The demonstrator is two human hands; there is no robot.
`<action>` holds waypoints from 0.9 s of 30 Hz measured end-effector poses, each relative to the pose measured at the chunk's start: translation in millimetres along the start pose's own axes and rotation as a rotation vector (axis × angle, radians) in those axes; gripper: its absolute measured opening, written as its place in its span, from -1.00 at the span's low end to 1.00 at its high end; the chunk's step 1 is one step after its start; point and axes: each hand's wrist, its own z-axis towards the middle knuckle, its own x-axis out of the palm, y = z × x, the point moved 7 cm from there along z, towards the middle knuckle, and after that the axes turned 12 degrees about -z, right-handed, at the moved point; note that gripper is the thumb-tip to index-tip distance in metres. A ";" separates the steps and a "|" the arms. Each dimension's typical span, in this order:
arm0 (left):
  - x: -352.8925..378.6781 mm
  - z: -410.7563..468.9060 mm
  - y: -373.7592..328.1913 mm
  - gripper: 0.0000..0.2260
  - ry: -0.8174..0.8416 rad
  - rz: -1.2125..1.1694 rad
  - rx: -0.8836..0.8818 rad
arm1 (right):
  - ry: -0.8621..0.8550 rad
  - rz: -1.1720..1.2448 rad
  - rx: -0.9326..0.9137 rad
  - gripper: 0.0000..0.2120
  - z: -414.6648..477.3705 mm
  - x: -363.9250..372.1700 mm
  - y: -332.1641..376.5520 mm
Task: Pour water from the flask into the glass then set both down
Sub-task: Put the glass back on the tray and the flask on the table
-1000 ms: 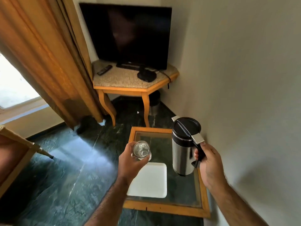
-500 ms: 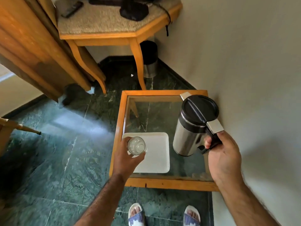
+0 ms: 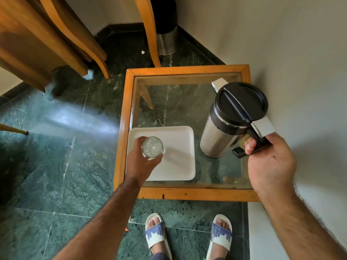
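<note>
1. I have the glass in my left hand, fingers wrapped round its wall from the near side, rim up. The left grip is closed on the glass, and the glass sits just ahead of the palm over the near-left part of the white tray.

2. My right hand holds the flask by its black handle; the right grip is closed on that handle, with the steel body hanging ahead and to the left of the knuckles, lid on and slightly tilted.

3. I judge the step in hand to be the set-down: both things hover low over the bench. I cannot tell whether either base touches yet, and I cannot tell how much water is in the glass.

4. To do it well, I lower the glass straight down onto the tray, keeping the rim level so nothing slops, and let go only when the base sits flat.

5. For the flask, I bring its body upright before contact. The top of the bench is glass, so I ease the base on gently, not letting it drop.

6. The flask lies well to the right of the glass grip, clear of the tray edge, so the two should not knock.

7. The wall is close beside my right hand; I keep the handle turned toward me so my knuckles clear it.
</note>
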 end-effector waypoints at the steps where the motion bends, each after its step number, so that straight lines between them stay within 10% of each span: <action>1: 0.8 2.0 1.2 -0.40 -0.003 0.001 0.000 | 0.002 0.008 0.003 -0.65 1.1 0.5 -2.2; 27: 11.6 -6.6 32.2 -0.39 0.000 0.084 -0.041 | 0.011 -0.068 -0.020 -0.56 -8.6 -19.2 -35.0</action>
